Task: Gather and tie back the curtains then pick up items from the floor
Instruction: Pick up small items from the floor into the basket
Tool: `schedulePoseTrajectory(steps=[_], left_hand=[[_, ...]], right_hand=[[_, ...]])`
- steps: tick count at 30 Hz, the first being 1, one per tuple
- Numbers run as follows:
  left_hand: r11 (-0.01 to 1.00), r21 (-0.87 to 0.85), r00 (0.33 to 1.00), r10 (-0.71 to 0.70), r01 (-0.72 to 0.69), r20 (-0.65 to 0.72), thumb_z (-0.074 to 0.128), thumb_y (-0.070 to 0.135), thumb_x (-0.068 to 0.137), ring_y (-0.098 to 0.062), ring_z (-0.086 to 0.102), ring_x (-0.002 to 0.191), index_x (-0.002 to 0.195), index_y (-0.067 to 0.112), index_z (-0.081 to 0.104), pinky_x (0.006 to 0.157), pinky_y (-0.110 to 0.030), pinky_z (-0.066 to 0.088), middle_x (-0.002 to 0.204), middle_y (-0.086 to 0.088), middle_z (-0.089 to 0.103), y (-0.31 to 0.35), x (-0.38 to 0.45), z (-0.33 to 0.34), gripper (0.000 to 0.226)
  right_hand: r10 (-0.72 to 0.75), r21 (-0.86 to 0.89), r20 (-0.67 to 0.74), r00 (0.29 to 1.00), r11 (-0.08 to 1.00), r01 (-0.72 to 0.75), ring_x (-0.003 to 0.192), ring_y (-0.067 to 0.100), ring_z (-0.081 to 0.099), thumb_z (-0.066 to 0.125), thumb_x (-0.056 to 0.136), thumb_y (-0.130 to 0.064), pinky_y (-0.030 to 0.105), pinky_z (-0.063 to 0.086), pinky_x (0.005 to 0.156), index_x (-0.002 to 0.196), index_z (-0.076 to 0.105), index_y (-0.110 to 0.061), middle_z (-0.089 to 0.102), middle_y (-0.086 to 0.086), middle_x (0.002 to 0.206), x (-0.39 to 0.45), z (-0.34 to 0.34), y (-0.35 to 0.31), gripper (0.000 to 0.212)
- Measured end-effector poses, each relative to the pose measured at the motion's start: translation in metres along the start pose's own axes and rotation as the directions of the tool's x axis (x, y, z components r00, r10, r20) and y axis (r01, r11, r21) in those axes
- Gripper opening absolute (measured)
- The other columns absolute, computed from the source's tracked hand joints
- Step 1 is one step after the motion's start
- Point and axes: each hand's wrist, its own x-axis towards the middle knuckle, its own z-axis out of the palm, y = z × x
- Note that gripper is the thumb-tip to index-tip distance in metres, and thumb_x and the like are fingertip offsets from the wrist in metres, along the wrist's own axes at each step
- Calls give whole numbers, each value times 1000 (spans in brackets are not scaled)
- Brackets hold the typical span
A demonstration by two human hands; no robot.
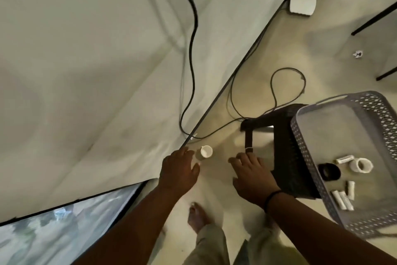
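Note:
A small white cup (206, 151) lies on its side on the pale floor by the wall's base. My left hand (179, 171) is stretched down just left of it, fingers apart, holding nothing. My right hand (252, 175) reaches down to the cup's right, fingers spread and empty, close to a dark stool (285, 157). A grey perforated basket (318, 174) rests on the stool and holds several white tubes, a white tape roll (362, 164) and a black roll (329, 171). A crumpled scrap of paper (358, 54) lies on the floor far right. No curtain is visible.
Black cables (192, 50) hang down the wall and loop over the floor behind the stool. A white box (302, 2) sits by the wall at the top. Dark furniture legs (373, 19) stand at right. My bare foot (197, 216) is below the hands. A window (64, 221) fills the lower left.

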Motion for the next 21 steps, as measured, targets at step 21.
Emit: schedulePoseTrajectory(steps=[21], left_hand=[[992, -11, 909, -114, 129, 400, 47, 45, 93, -25, 45, 127, 136, 15, 43, 101, -38, 38, 139, -6, 45, -85, 61, 206, 52]], right_hand=[[144, 46, 257, 956, 986, -160, 115, 32, 48, 55, 86, -34, 41, 44, 89, 136, 33, -20, 42, 10, 133, 140, 207, 1, 57]])
